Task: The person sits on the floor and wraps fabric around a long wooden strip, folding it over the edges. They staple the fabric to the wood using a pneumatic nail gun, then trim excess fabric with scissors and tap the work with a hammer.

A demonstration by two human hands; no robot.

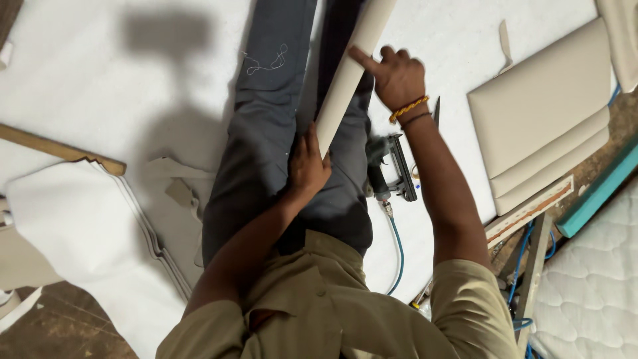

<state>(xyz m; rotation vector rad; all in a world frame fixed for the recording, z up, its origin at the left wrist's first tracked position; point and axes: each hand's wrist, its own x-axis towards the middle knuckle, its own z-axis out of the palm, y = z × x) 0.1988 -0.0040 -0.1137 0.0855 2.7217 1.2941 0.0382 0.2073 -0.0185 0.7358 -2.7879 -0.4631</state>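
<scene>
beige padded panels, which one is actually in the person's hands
The long narrow beige panel lying across the lap: the left hand grips its near end, the right hand presses its side. The wider stacked panels lie untouched on the right.

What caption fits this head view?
Seated person's left hand and right hand steady a cream padded strip beside a pneumatic stapler.

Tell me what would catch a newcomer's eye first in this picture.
The long cream upholstered panel slanting across the middle, gripped at its near end by the left hand and higher up by the right hand. Next, the pneumatic staple gun beside the person's leg, and stacked cream cushions at right.
</scene>
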